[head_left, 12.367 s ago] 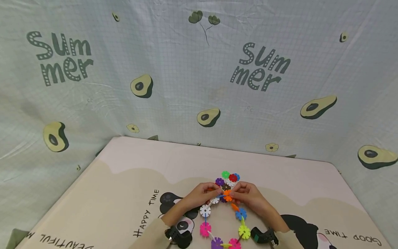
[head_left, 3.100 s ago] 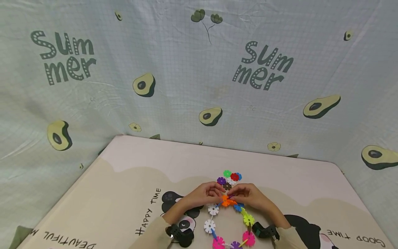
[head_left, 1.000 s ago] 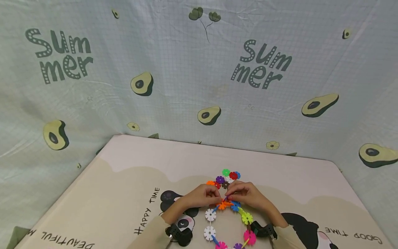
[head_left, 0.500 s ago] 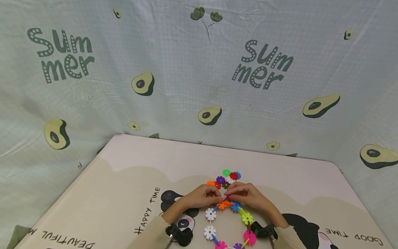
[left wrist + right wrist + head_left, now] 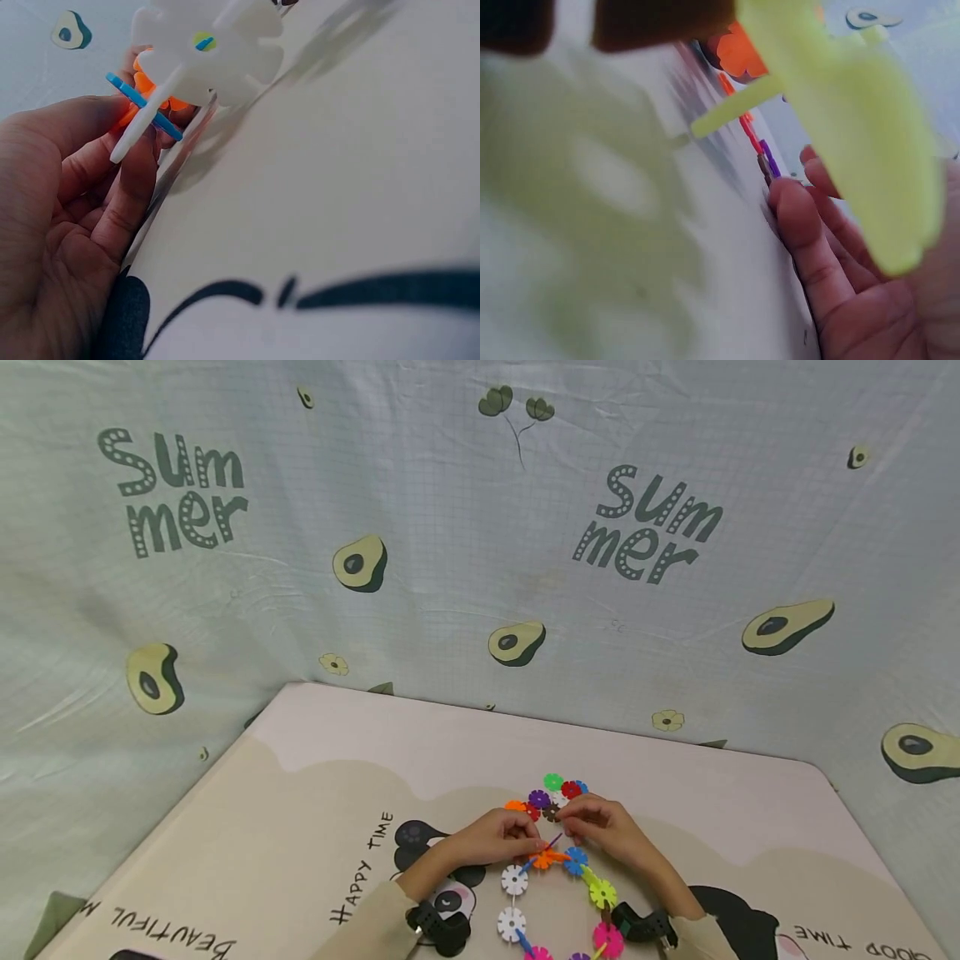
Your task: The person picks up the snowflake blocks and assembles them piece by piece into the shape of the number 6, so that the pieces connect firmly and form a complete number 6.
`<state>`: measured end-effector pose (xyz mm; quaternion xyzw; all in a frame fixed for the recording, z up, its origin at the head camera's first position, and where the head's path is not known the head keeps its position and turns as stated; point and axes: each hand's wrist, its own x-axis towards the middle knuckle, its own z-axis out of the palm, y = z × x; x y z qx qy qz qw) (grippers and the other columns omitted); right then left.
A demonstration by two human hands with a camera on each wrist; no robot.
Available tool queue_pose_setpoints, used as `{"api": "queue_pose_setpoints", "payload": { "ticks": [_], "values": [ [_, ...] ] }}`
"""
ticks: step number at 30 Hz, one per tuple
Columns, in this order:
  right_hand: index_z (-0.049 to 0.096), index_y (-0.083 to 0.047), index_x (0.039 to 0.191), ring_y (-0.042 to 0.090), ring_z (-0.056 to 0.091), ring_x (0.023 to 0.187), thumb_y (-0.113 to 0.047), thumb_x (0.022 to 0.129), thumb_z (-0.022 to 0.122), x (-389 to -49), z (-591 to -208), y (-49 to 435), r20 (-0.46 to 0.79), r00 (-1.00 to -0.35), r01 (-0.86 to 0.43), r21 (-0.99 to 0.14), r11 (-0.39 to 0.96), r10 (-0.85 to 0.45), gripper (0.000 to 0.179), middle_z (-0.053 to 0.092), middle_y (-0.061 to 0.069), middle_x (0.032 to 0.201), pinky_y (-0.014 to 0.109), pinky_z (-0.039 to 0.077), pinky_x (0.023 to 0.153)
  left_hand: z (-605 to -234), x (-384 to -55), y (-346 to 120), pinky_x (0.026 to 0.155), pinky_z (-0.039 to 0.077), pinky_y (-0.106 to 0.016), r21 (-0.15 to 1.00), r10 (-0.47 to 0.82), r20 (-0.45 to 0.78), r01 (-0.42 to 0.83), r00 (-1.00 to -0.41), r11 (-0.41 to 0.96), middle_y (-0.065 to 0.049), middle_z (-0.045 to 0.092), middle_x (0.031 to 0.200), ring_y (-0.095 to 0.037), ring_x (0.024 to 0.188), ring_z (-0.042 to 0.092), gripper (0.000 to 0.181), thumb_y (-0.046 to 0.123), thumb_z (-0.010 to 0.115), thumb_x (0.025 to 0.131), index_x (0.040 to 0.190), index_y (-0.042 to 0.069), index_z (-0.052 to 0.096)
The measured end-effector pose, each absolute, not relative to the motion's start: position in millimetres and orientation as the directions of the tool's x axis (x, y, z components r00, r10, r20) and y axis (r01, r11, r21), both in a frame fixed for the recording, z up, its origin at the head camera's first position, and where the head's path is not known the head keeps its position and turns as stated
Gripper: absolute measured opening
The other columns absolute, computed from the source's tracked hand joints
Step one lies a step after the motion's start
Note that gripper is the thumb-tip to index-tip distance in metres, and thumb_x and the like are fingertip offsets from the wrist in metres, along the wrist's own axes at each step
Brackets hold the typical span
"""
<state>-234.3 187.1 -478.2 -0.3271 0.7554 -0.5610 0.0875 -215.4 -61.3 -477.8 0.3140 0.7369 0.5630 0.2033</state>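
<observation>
In the head view, my left hand (image 5: 498,837) pinches an orange snowflake disc (image 5: 545,858) at the top of a ring of linked coloured discs. A purple disc (image 5: 555,840), seen edge-on, stands up from that orange one. In the left wrist view, a blue disc (image 5: 146,105) and a large white disc (image 5: 217,45) hang beside the left fingers. My right hand (image 5: 609,828) is apart from the ring, its loosely bent fingertips by a brown disc (image 5: 552,812). Nothing shows between its fingers in the right wrist view, where a blurred yellow disc (image 5: 870,142) covers part of the scene.
Loose discs lie beyond the hands, among them a green disc (image 5: 553,782), a red disc (image 5: 572,790) and a purple one. The ring's near side, with a pink disc (image 5: 608,940), runs to the bottom frame edge. A panda-print cloth (image 5: 337,827) covers the table; a hanging curtain (image 5: 420,510) stands behind.
My right hand has let go of the upright purple disc and moved slightly away to the right and back. My left hand keeps its hold on the orange disc. The view has shifted slightly.
</observation>
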Motion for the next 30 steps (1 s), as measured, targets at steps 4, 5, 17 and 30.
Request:
{"api": "queue_pose_setpoints", "payload": {
  "ticks": [4, 5, 17, 30],
  "values": [
    [0.066, 0.003, 0.112, 0.008, 0.057, 0.069, -0.007, 0.095, 0.062, -234.7, -478.2, 183.7, 0.172, -0.828, -0.363, -0.89, 0.276, -0.534, 0.02, 0.061, 0.015, 0.094, 0.022, 0.049, 0.06, -477.3, -215.0, -61.7, 0.06, 0.045, -0.015, 0.958, 0.69, 0.051, 0.232, -0.722, 0.171, 0.002, 0.061, 0.071, 0.0, 0.06, 0.053, 0.015, 0.008, 0.061, 0.095, 0.092, -0.006, 0.064],
    [0.067, 0.002, 0.112, 0.007, 0.056, 0.07, -0.009, 0.094, 0.064, -234.6, -478.0, 182.8, 0.162, -0.844, -0.353, -0.885, 0.303, -0.511, 0.021, 0.061, 0.014, 0.095, 0.022, 0.048, 0.059, -477.5, -215.2, -61.8, 0.06, 0.045, -0.015, 0.957, 0.689, 0.052, 0.233, -0.723, 0.172, 0.003, 0.06, 0.072, 0.0, 0.06, 0.053, 0.015, 0.008, 0.061, 0.095, 0.092, -0.006, 0.064],
    [0.071, -0.003, 0.113, 0.008, 0.042, 0.07, -0.013, 0.087, 0.073, -240.9, -476.4, 177.2, 0.188, -0.86, -0.424, -0.781, 0.458, -0.475, 0.028, 0.046, 0.001, 0.082, 0.023, 0.036, 0.06, -480.7, -216.1, -61.2, 0.058, 0.045, -0.016, 0.963, 0.681, 0.067, 0.226, -0.729, 0.148, -0.01, 0.063, 0.074, -0.002, 0.06, 0.052, 0.017, 0.008, 0.059, 0.096, 0.093, -0.008, 0.063],
    [0.072, -0.006, 0.103, 0.003, 0.045, 0.066, -0.013, 0.086, 0.074, -237.0, -478.9, 176.0, 0.23, -0.856, -0.456, -0.757, 0.467, -0.463, 0.018, 0.052, 0.001, 0.084, 0.021, 0.039, 0.058, -479.6, -215.0, -61.2, 0.059, 0.045, -0.016, 0.96, 0.672, 0.064, 0.23, -0.737, 0.162, -0.011, 0.062, 0.073, -0.002, 0.06, 0.051, 0.017, 0.009, 0.059, 0.097, 0.092, -0.007, 0.063]
  ]
}}
